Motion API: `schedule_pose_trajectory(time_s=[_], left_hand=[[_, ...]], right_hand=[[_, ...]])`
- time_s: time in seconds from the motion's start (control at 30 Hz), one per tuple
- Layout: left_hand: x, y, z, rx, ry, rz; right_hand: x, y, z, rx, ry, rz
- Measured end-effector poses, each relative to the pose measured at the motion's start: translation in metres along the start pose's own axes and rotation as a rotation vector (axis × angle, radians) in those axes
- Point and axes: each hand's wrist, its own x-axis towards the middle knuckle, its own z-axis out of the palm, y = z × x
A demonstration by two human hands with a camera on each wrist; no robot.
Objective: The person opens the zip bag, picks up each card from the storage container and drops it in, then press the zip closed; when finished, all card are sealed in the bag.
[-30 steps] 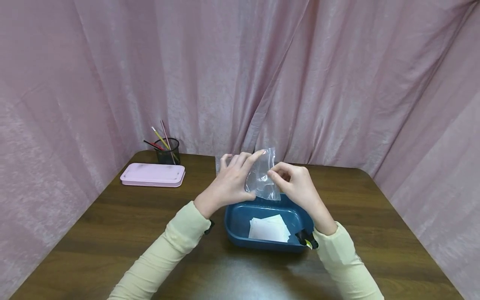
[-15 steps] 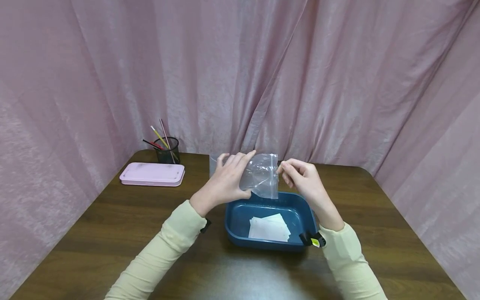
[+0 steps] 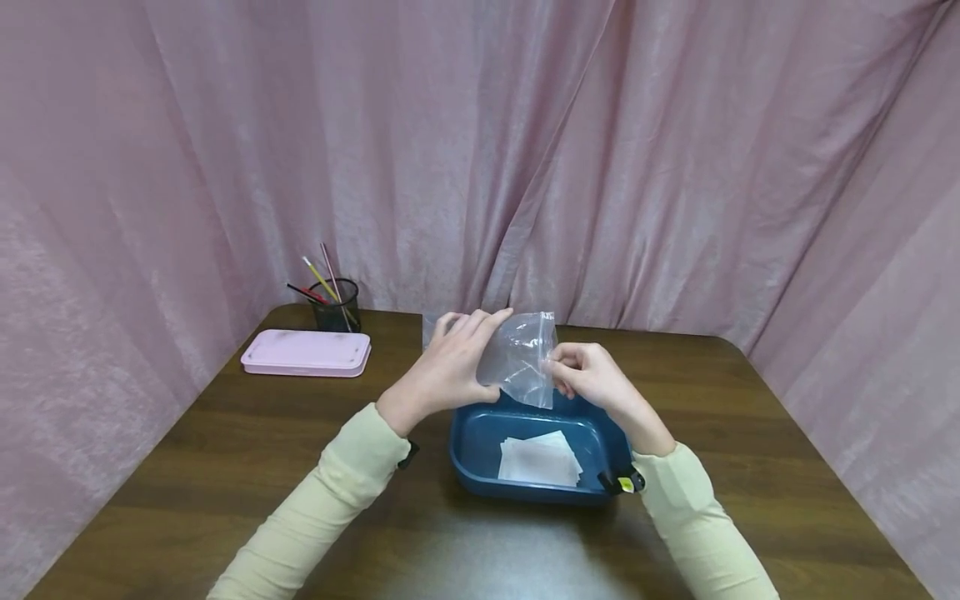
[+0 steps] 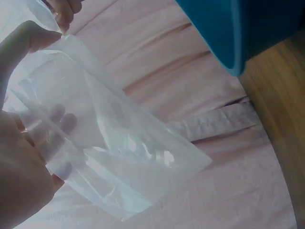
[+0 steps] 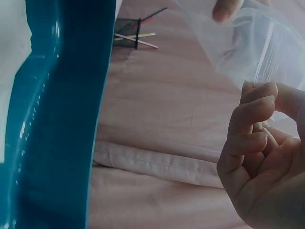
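Sleeves (image 3: 322,517) of pale yellow come into view nearest us, one on each forearm, reaching across the dark wooden worktop (image 3: 225,467). Between them sits a blue tray (image 3: 468,450) with white sheets (image 3: 540,458) lying flat on its floor. Just above the tray's far rim we hold a clear bag (image 3: 521,358) up off the worktop, between both hands. Our left hand (image 3: 450,371) grips the bag's left side, thumb below and fingers (image 3: 487,321) curved over its top edge; the left wrist view shows fingers through the plastic. Our right hand (image 3: 592,375) pinches the bag's right edge with curled fingers (image 5: 252,119), near its zip strip as the right wrist view shows. Further back on the left lies a flat pink box (image 3: 306,352), and just behind it stands a black cup (image 3: 335,304) holding pencils (image 3: 318,273). Beyond the worktop a pink curtain (image 3: 675,167) hangs on all sides.
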Motion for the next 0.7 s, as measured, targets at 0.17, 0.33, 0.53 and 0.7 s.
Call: schedule_pose_trajectory(time_s=[0.17,0.33,0.53,0.7], left_hand=[[-0.0042,-0.0026,0.0021,0.025,-0.016,-0.026],[-0.0057,-0.0050,0.0042,0.017,-0.010,-0.011],[-0.0070,-0.0071,0.0051,-0.016,-0.024,0.045],[-0.0083,-0.0097,0.0026,-0.002,-0.026,0.052]], right_hand=[[-0.0024,0.0019,-0.0053,-0.058,0.050,0.006],[-0.0030,0.0033,-0.0076,-0.064,0.035,0.009],[-0.0045,0.0038,-0.0087,-0.028,-0.005,0.015],[-0.0031,0.0070,-0.0105,-0.028,-0.071,0.025]])
